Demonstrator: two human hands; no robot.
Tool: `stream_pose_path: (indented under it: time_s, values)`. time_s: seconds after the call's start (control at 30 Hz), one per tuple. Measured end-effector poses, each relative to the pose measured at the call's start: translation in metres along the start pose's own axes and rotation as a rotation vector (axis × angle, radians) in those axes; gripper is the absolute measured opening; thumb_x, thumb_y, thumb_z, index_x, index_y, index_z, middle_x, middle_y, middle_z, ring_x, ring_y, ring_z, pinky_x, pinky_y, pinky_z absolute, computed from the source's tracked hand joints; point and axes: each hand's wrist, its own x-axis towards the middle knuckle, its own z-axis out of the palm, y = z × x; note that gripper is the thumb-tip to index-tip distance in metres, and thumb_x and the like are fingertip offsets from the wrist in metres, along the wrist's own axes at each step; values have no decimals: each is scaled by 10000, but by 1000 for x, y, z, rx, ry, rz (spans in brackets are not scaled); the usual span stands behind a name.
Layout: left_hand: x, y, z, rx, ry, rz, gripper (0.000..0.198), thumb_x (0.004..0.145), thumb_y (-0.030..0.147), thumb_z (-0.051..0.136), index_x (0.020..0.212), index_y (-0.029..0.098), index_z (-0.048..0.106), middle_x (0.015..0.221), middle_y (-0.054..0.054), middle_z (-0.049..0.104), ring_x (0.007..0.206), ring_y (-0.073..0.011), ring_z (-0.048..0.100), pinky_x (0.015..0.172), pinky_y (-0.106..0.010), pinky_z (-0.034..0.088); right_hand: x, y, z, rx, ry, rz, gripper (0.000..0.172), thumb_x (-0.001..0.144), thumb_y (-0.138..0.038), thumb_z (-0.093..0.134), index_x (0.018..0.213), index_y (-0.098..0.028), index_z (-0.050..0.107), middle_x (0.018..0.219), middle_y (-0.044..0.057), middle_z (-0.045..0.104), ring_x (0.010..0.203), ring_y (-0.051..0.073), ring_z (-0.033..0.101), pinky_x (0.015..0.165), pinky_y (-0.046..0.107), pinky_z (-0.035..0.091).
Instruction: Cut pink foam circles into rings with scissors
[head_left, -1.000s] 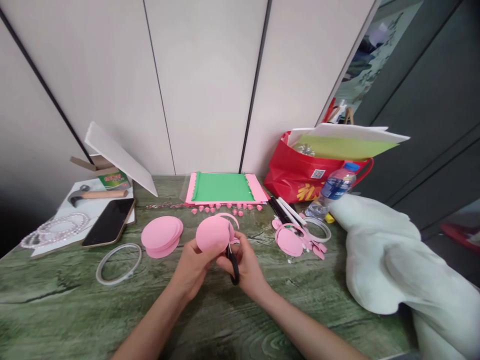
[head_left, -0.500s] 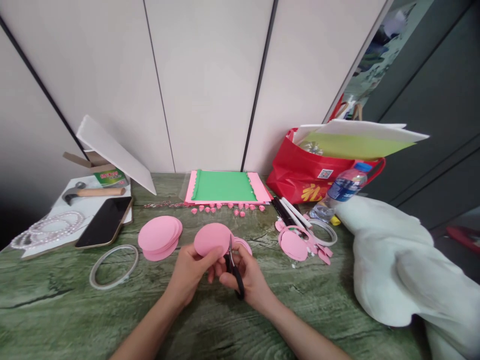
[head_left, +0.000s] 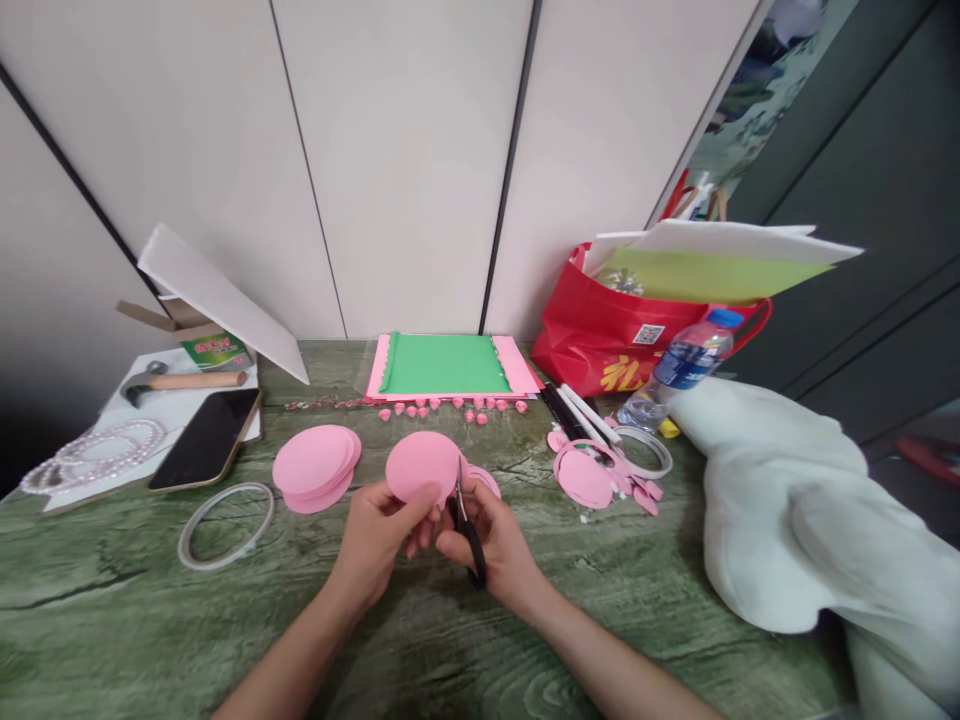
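Pinched between the thumb and fingers of my left hand [head_left: 380, 530] is a pink paper circle [head_left: 421, 466], held above the table. My right hand [head_left: 491, 535] is closed round black-handled scissors [head_left: 466, 530], whose blades meet the circle's right edge. Behind my right fingers, more pink paper circles [head_left: 484, 479] lie partly hidden. A stack of pink circles [head_left: 315, 467] rests to the left of my hands. Over to the right, pink paper rings and offcuts [head_left: 589, 475] are scattered on the wood-grain table [head_left: 420, 650].
At the back lie a green sheet [head_left: 446, 363] and small pink rolls [head_left: 480, 404]. A tape roll [head_left: 227, 525], phone [head_left: 206, 440], hammer [head_left: 191, 381] and beads [head_left: 97, 455] sit left. Markers [head_left: 581, 415], a bottle [head_left: 682, 370], a red bag [head_left: 585, 330] and white cloth [head_left: 780, 520] are right.
The view has shifted slightly, so things appear a little higher. Both hands keep nearly the same hold on the circle and scissors, with the blades still at its right edge.
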Motion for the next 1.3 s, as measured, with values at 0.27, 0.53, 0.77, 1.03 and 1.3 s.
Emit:
stream_pose_path:
  time_s: [0.27, 0.53, 0.77, 1.03, 1.3]
  values:
    - [-1, 3, 1, 2, 18, -2, 270, 651, 331, 693, 511, 126, 585, 378, 27, 494, 333, -52, 391, 321, -164, 258, -1, -1, 1, -31, 30, -6, 454, 589, -501, 740, 894, -245, 521, 659, -22, 523, 559, 152, 505, 537, 277, 414]
    - [-1, 3, 0, 6, 14, -12, 277, 640, 348, 698, 510, 131, 583, 358, 32, 483, 328, -57, 389, 319, -168, 259, -1, 0, 1, -48, 26, 0, 460, 587, -527, 729, 877, -234, 523, 614, -35, 484, 541, 143, 477, 520, 260, 387]
    - [0, 3, -2, -5, 20, -4, 257, 646, 330, 697, 522, 130, 593, 373, 32, 485, 337, -53, 387, 325, -166, 257, -1, -5, 2, -6, 0, -6, 444, 608, -511, 724, 873, -224, 512, 617, -40, 462, 556, 134, 449, 523, 245, 328]
    - [1, 2, -2, -5, 31, 18, 244, 659, 322, 687, 539, 132, 590, 406, 34, 490, 351, -48, 378, 333, -164, 252, -1, -11, 5, -14, 20, 16, 430, 591, -512, 725, 811, -216, 503, 585, -53, 466, 480, 98, 364, 476, 229, 273]
    - [2, -1, -5, -7, 30, 40, 244, 679, 321, 675, 562, 125, 589, 447, 33, 502, 360, -36, 373, 340, -155, 252, -3, -6, 4, -27, 34, 44, 387, 607, -447, 735, 806, -208, 505, 543, -70, 473, 442, 85, 388, 459, 219, 291]
